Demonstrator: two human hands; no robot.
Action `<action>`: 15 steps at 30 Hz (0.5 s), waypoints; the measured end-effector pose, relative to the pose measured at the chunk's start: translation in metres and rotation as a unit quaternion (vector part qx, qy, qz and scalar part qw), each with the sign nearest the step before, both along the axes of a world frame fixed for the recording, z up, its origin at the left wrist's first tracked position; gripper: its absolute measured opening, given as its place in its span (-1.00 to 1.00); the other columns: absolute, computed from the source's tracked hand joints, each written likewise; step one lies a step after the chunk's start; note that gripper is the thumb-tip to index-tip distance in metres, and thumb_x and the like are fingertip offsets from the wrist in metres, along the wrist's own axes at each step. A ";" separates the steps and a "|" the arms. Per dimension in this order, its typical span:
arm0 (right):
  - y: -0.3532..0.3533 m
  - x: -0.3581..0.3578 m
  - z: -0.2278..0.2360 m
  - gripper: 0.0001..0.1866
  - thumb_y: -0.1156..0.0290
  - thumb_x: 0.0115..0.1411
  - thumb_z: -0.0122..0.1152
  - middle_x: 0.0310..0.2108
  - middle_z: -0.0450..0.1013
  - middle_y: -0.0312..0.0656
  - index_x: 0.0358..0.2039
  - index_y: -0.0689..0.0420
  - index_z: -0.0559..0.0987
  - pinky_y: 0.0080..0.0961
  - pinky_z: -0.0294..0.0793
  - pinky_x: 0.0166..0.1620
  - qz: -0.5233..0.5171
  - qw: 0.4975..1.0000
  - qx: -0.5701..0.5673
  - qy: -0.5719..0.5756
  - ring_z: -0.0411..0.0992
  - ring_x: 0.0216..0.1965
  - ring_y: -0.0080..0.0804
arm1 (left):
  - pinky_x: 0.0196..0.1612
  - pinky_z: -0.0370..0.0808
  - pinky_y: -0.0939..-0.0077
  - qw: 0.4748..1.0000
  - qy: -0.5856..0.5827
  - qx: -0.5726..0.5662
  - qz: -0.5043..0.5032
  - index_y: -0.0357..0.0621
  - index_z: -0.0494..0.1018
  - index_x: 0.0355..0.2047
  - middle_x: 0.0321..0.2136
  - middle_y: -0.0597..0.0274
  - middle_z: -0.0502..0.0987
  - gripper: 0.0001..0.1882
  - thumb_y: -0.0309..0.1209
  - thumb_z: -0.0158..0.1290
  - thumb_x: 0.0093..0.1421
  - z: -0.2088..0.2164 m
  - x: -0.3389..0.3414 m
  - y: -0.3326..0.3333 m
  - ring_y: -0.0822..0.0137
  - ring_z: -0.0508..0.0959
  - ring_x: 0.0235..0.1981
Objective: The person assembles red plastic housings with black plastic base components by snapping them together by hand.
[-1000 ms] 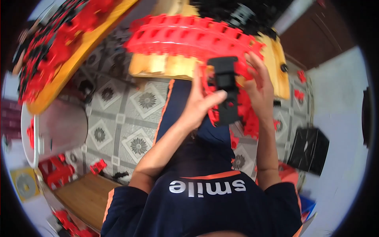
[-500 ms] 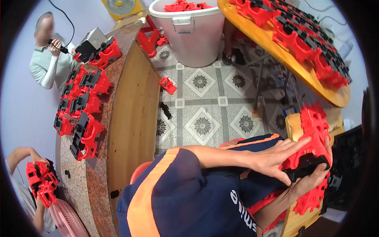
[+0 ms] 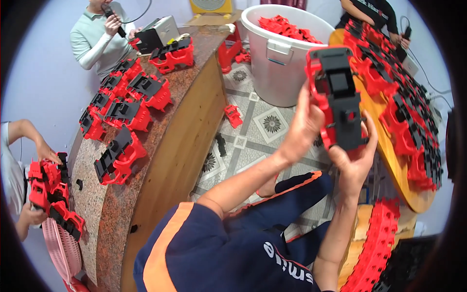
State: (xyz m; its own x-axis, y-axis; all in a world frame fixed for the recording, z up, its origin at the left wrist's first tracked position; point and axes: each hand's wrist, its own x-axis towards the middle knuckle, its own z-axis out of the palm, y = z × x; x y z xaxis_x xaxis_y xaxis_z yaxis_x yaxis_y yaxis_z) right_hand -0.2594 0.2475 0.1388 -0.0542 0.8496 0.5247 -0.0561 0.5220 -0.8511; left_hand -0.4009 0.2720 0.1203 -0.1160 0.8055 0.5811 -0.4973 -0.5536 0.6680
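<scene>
Between both hands I hold up a red-and-black plastic housing (image 3: 343, 117), a long red frame with black pieces fitted into it. My left hand (image 3: 305, 121) grips its left side, with the fingers partly hidden behind it. My right hand (image 3: 357, 160) holds the lower right end, thumb at the bottom edge and fingers along the side. Below my right forearm, a row of red plastic frames (image 3: 374, 243) lies on a wooden bench (image 3: 357, 238), beside a dark pile of black parts (image 3: 408, 258).
Rows of finished-looking red-and-black housings fill a wooden table (image 3: 422, 202) at right; several more sit on a stone-topped counter (image 3: 116, 214) at left. A large white bin (image 3: 262, 68) holds red parts. Two people hold microphones; another person's hands (image 3: 46, 153) handle housings at far left.
The housing has been raised from above the bench at right to in front of the white bin, both hands still on it. The view has shifted, and another person shows at upper right.
</scene>
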 end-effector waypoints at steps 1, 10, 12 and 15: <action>0.019 -0.019 0.007 -0.03 0.43 -0.12 0.51 0.15 0.25 -0.11 0.28 0.22 0.16 -0.37 0.29 0.20 0.045 0.998 0.005 0.052 0.30 0.15 -0.32 | 0.29 0.14 0.22 0.994 0.075 -0.016 0.083 -0.14 -0.08 0.36 0.21 0.03 0.20 -0.21 -0.02 -0.01 0.31 -0.001 -0.035 0.013 0.25 0.24 0.24; 0.194 -0.163 -0.002 -0.26 0.40 0.16 0.31 -0.08 0.48 -0.04 0.24 0.30 0.12 -0.34 0.56 -0.10 0.274 0.941 -0.166 0.108 0.52 -0.11 -0.35 | 0.22 0.00 -0.28 0.337 0.519 -0.240 0.748 0.10 0.25 0.26 0.33 -0.06 0.00 -0.20 -0.23 0.28 -0.02 -0.013 -0.276 0.147 -0.23 -0.04 0.34; 0.222 -0.207 -0.003 -0.23 0.36 0.14 0.35 -0.10 0.51 -0.05 0.24 0.30 0.13 -0.35 0.58 -0.16 0.291 0.939 -0.168 0.072 0.53 -0.12 -0.37 | 0.14 0.15 -0.09 0.325 0.551 -0.311 0.703 0.06 0.37 0.15 0.27 0.00 0.12 -0.40 -0.31 0.21 0.05 -0.025 -0.318 0.158 -0.18 0.11 0.27; 0.254 -0.265 -0.014 -0.11 0.22 0.01 0.46 -0.07 0.47 -0.06 0.22 0.28 0.16 -0.35 0.57 -0.19 0.299 0.935 -0.188 0.024 0.53 -0.13 -0.37 | 0.06 0.23 0.08 0.316 0.553 -0.347 0.688 -0.02 0.47 0.00 0.21 0.05 0.22 -0.61 -0.37 0.12 0.13 -0.014 -0.325 0.141 -0.12 0.22 0.18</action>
